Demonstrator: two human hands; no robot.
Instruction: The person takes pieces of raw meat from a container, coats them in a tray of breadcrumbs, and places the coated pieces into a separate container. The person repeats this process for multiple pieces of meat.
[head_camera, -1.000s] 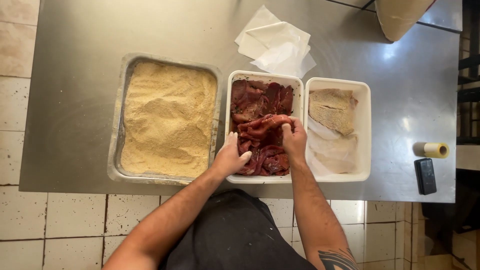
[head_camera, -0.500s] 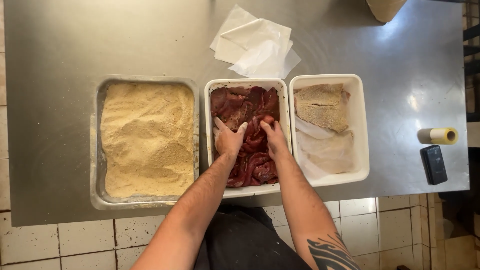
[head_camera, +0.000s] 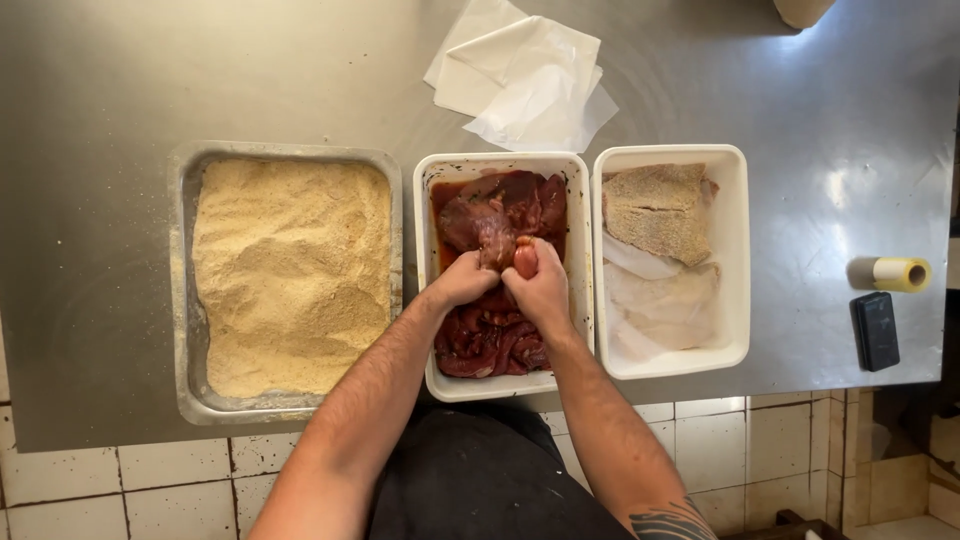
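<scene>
Over the middle white tray (head_camera: 578, 200), left hand (head_camera: 464, 280) and right hand (head_camera: 538, 283) are both clenched on one raw red meat slice (head_camera: 485, 228), which extends away from the knuckles above the remaining slices.

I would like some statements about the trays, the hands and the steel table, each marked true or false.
1. Both hands, left hand and right hand, grip a piece of raw meat over the middle white tray. True.
2. The metal tray of breadcrumbs is to the right of the meat. False: it is on the left.
3. The right white tray holds breaded cutlets. True.
4. The white paper sheets lie inside a tray. False: they lie on the steel table.
</scene>
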